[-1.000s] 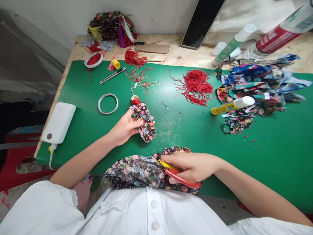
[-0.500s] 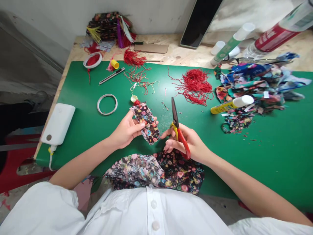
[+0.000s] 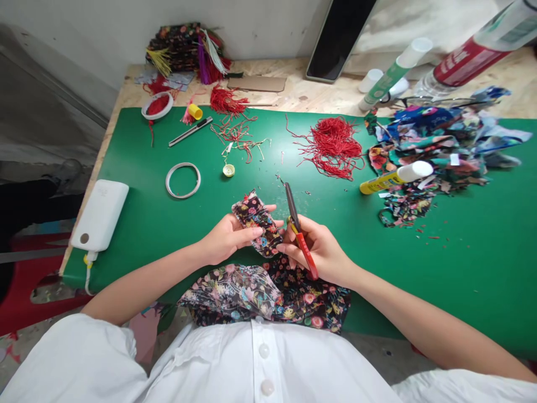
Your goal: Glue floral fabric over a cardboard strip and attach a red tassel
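Note:
Between the thumb and fingers of my left hand (image 3: 229, 238) is a small oblong floral fabric piece (image 3: 260, 226), black with bright flowers, held at a slant. A bit of red shows at its upper end. My right hand (image 3: 316, 249) grips scissors (image 3: 300, 238) with red and yellow handles; their dark blades are closed and point up and away. The right thumb and fingertips are at the lower right corner of the fabric piece; whether they pinch it I cannot tell. Below both hands, a larger floral cloth (image 3: 251, 291) lies bunched against my white shirt.
Red threads (image 3: 335, 143) lie beyond my hands, with fabric scraps (image 3: 436, 134) and a yellow glue stick (image 3: 396, 177) to the right. A craft knife (image 3: 191, 131), a white ring (image 3: 183, 180) and a white power bank (image 3: 100, 215) are leftward. A phone (image 3: 339, 39) leans at the back.
My left hand has brought the fabric piece nearer and to the right, uncovering the small pale round cap. The scissors have shifted slightly left and closer to me; my right fingertips now meet the piece.

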`<state>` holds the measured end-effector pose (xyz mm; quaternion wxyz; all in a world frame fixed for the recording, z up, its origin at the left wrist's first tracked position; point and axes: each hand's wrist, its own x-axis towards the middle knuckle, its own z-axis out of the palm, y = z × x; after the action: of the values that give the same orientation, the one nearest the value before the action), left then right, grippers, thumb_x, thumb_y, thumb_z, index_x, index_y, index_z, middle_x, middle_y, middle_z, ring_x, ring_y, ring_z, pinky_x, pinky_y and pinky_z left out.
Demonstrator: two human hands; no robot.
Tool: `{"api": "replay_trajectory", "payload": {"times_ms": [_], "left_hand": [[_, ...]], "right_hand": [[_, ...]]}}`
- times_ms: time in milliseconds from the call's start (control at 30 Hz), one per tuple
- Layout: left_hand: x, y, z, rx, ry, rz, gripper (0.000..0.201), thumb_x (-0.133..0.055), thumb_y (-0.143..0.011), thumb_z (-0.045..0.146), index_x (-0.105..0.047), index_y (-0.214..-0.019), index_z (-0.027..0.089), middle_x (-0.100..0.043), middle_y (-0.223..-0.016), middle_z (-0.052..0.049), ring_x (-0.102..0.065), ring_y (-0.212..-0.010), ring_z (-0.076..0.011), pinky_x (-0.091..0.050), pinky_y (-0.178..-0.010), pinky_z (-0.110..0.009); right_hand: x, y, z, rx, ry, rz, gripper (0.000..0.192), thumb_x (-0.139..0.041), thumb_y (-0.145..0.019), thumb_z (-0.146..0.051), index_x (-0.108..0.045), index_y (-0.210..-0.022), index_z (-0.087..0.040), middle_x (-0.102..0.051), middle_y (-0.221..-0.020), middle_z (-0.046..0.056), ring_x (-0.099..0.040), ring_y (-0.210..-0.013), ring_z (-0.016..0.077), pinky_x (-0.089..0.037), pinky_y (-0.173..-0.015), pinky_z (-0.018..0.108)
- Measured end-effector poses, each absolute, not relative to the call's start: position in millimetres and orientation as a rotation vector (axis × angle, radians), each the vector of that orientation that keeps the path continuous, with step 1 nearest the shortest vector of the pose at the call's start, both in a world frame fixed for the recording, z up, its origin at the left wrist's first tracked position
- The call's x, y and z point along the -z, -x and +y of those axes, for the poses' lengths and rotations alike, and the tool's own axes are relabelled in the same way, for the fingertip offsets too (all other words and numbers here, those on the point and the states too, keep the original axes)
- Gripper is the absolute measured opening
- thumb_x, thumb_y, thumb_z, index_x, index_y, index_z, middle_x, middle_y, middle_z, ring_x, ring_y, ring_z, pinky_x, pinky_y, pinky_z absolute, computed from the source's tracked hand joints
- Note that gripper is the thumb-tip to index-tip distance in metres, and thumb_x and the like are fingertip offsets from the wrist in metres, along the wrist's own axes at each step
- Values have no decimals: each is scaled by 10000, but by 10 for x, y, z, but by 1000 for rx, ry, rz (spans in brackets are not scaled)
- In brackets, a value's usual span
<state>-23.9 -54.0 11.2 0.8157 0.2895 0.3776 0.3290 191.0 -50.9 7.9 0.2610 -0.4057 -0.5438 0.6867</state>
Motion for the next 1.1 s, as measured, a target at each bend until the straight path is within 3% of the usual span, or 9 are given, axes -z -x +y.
{"api": "replay_trajectory", "payload": {"times_ms": [133,300,533,800,933,1100], "left_hand": [[-116,284,-486,-773,-589,837,483,-717,-834,380,-622,-1271,199,-733,-1178,-127,-669,-1150,-334,-531,-1007,-489],[-174,349,-401,-866,-631,892,356,-658,-886,395,-674,-1175,187,-735,-1171,-126,-695,-1097,-333,-565,-950,-478],[-179,324,-410,-908,-637,946,432,-711,-840,435,-673,-1195,192,-674,-1287,-143,-647,-1176,-357,-549,-980,-504],[-167,288,-408,-959,-600,997,494,-754,-796,444,-659,-1202,178,-695,-1250,-146,-678,-1127,-348,-556,-965,-518],[-170,296,-400,-922,-605,1043,556,-782,-749,486,-651,-1174,153,-748,-1126,-138,-708,-1067,-321,-573,-938,-493],[-108,329,-385,-822,-714,1121,560,-782,-671,609,-679,-921,118,-778,-884,-104,-749,-889,-293,-619,-842,-453]], "right_hand": [[-70,-1933,-522,-1898,1120,-1573,393,-789,-752,-375,-431,-745,-213,-524,-570,-75,-542,-413,101,-442,-397,226],[-91,-1920,-520,-1839,1138,-1495,368,-770,-772,-381,-443,-760,-214,-535,-601,-71,-549,-428,96,-447,-403,219],[-106,-1913,-495,-1835,1186,-1389,406,-794,-738,-420,-444,-772,-217,-642,-756,-25,-572,-438,96,-477,-398,231],[-79,-1917,-475,-1875,1176,-1352,409,-824,-708,-360,-447,-759,-211,-630,-748,-43,-548,-451,77,-463,-410,218],[-106,-1906,-467,-1886,1178,-1249,426,-848,-676,-323,-445,-753,-210,-589,-692,-67,-533,-432,69,-431,-389,200],[-112,-1918,-452,-1756,1201,-1281,391,-814,-721,-338,-445,-753,-212,-588,-706,-50,-571,-458,88,-441,-397,209]]}}
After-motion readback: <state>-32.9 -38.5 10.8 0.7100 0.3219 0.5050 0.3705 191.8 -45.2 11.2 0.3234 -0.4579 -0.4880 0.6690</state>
